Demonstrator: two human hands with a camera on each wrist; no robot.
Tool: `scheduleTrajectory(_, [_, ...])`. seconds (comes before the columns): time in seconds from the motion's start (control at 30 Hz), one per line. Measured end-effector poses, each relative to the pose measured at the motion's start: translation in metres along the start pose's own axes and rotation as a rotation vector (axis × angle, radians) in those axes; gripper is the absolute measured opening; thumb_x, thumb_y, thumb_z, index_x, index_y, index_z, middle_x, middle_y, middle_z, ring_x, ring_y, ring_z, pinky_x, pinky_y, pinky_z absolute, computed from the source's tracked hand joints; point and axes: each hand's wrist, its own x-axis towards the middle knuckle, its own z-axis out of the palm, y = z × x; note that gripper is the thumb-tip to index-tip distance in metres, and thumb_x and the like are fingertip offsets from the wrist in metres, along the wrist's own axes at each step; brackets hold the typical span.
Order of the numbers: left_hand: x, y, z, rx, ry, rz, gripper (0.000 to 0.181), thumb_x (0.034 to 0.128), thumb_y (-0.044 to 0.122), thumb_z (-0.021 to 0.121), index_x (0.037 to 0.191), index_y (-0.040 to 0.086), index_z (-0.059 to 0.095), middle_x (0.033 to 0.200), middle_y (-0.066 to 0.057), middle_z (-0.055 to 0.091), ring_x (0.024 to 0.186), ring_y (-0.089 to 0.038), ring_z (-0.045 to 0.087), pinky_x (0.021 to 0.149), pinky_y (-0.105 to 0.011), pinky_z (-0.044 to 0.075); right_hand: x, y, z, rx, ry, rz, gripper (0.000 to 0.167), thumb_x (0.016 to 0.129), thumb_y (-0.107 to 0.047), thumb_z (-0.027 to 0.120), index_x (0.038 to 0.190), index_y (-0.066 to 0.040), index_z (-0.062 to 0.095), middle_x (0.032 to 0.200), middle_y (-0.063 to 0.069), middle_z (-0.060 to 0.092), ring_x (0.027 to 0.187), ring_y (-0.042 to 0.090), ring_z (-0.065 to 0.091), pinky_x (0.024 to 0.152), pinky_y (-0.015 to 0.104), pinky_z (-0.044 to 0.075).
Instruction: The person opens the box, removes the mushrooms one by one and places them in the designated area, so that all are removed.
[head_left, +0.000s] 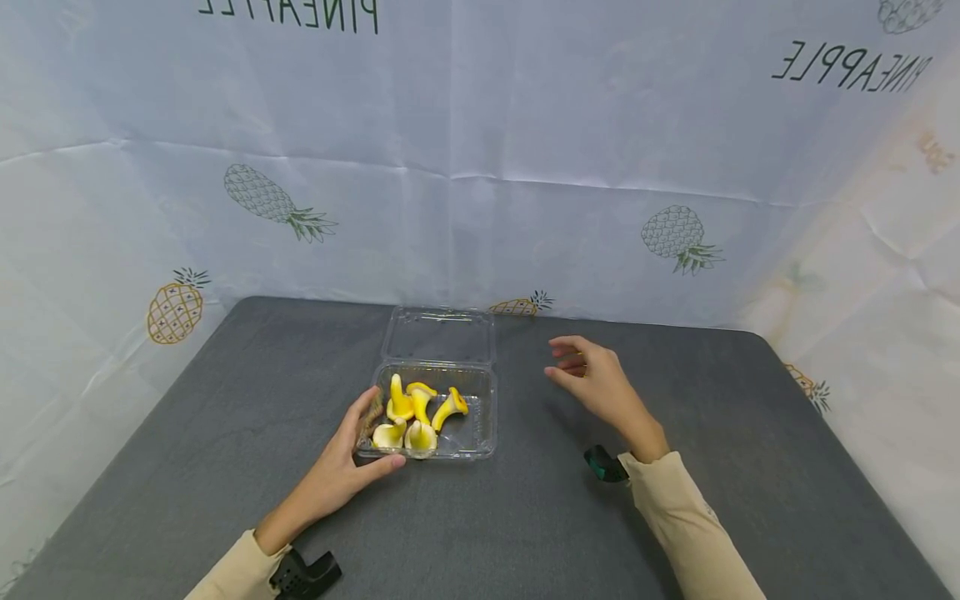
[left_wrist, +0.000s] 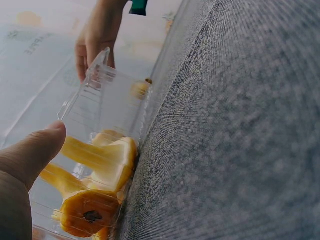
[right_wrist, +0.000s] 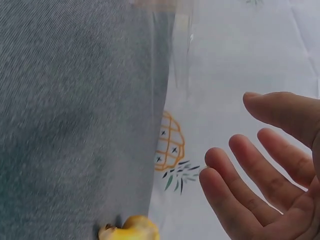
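L hand (head_left: pixel 337 475): gripping clear box (head_left: pixel 477 425) at its near-left corner, thumb lying along near side, fingers reaching round left end. Box sitting flat on grey table (head_left: pixel 225 467), a bit L of ctr. Lid (head_left: pixel 440 335) hanging open on far side.

Contents: 5 yellow mushrooms (head_left: pixel 400 407) lying in box, bunching toward L & middle; two paler ones nearest the front wall, three behind, stems pointing various ways.

R hand (head_left: pixel 600 379): hovering over table, R of box & apart from it; fingers loosely bent & parted, thumb standing off from them. R-wrist view: part of a yellow piece (right_wrist: pixel 137 231) showing at bottom edge; too cut off to name, exact spot can't tell.

Person wearing beige sleeves (head_left: pixel 690 525), dark wrist camera (head_left: pixel 303 577) on each arm. Bkgd: pale cloth (head_left: pixel 480 108) hanging behind table, showing printed pineapples & reversed lettering.
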Motion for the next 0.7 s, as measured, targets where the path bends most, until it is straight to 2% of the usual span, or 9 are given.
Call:
scheduleTrajectory(0.4, [0.000, 0.001, -0.001, -0.009, -0.007, -0.002, 0.096, 0.0905, 0.022, 0.074, 0.160, 0.013, 0.007, 0.165, -0.020, 0.010, 0.148, -0.045, 0.026, 0.114, -0.071, 0.026, -0.001, -0.017, 0.017, 0.056, -0.049, -0.044, 0.042, 0.090, -0.011, 0.073, 0.130, -0.002, 0.059, 0.127, 0.018, 0.064, 0.111, 0.036, 0.065, 0.097, 0.045, 0.056])
scheduleTrajectory(0.7, [0.000, 0.001, 0.001, -0.002, -0.003, -0.024, 0.098, 0.0901, 0.024, 0.074, 0.159, 0.012, 0.006, 0.166, -0.020, 0.009, 0.149, -0.045, 0.024, 0.115, -0.071, 0.023, -0.003, -0.037, 0.030, 0.039, -0.111, -0.132, 0.041, 0.091, -0.014, 0.073, 0.128, -0.003, 0.061, 0.124, 0.014, 0.066, 0.108, 0.032, 0.067, 0.095, 0.044, 0.057])
